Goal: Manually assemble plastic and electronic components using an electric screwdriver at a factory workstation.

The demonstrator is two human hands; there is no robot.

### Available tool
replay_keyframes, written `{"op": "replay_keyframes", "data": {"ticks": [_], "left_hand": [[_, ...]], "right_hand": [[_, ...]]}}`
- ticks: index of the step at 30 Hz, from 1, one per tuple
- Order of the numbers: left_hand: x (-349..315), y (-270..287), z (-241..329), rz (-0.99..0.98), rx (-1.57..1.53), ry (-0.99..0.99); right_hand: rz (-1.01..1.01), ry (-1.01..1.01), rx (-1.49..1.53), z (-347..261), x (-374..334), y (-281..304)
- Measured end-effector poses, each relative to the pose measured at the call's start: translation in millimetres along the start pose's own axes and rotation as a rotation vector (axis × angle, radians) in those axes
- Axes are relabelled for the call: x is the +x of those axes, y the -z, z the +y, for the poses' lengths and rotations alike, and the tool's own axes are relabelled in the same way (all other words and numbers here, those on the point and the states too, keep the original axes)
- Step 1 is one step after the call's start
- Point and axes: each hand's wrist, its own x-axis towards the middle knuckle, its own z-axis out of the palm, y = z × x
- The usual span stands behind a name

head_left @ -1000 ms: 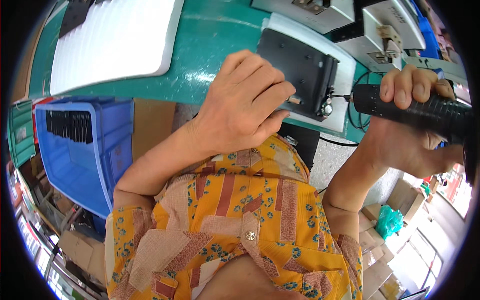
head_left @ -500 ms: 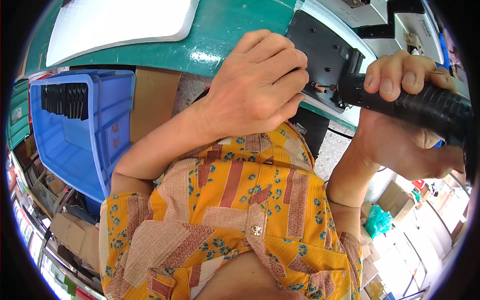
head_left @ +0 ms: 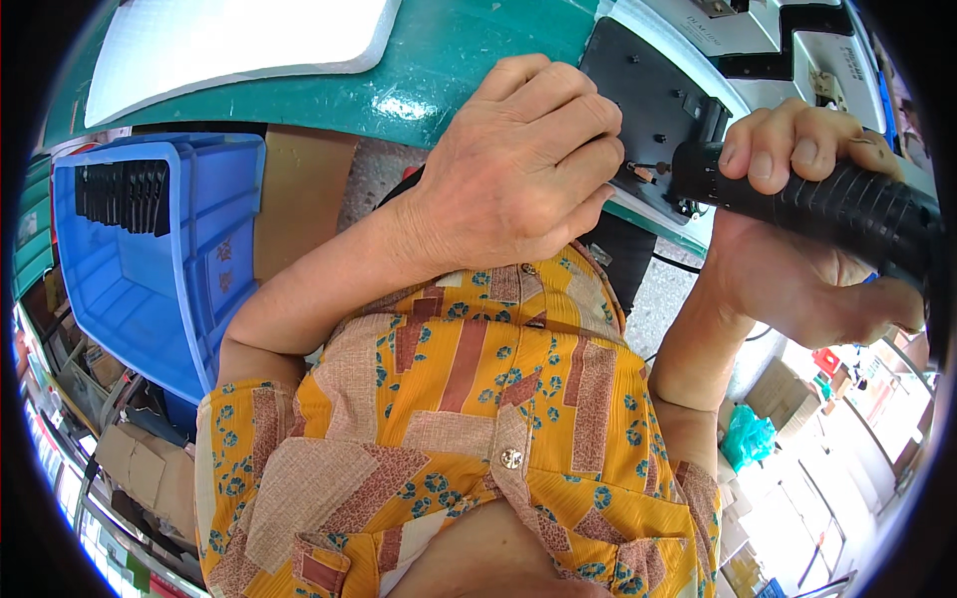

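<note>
A black plastic panel [head_left: 638, 90] with several small posts lies on the table at the upper right. My left hand [head_left: 523, 164] is closed in front of its near left edge, fingers curled, and whatever they pinch is hidden behind them. Wrapped round a thick black power screwdriver [head_left: 827, 214] is my right hand [head_left: 783, 269], fingers over the top of the barrel and thumb below. The tool lies nearly level, its thin tip pointing left at a small copper-coloured part [head_left: 641, 172] on the panel's near edge. I cannot tell whether the tip touches it.
A white foam sheet [head_left: 239, 50] lies on the green table [head_left: 449, 60] at the far left. Below it stands a blue crate [head_left: 150, 269] with several black parts [head_left: 125, 197] inside. White boxes [head_left: 723, 25] stand at the far right. A cardboard sheet [head_left: 304, 194] is beside the crate.
My left hand has shifted slightly right and away from me. The screwdriver stays in my right hand, almost in the same place. The whole view has turned a little.
</note>
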Motion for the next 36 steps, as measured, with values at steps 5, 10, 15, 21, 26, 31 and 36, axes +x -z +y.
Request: {"op": "replay_keyframes", "data": {"ticks": [5,10,15,21,26,31,36], "left_hand": [[1.2,0.2,2.4,-0.006,0.004,-0.001],[1.8,-0.3,4.5,0.002,0.006,-0.006],[3.2,0.0,7.4,0.007,0.002,-0.004],[5.0,-0.1,9.5,0.012,-0.010,-0.002],[6.9,0.0,13.0,0.013,-0.025,0.003],[8.4,1.4,14.1,0.014,-0.046,0.016],[9.0,-0.6,12.6,0.032,-0.050,0.011]], "right_hand": [[0.050,-0.005,0.052,0.5,-3.3,-2.5],[0.109,-0.008,0.120,0.0,-6.8,-5.0],[0.109,0.011,0.075,-3.5,-10.5,-7.4],[0.091,0.030,0.075,-6.3,-9.0,-14.7],[0.084,-0.001,0.088,-9.4,-5.7,-14.5],[0.072,-0.031,0.044,-18.1,-4.4,-23.2],[-0.007,0.037,-0.044,-12.6,-4.3,-24.3]]}}
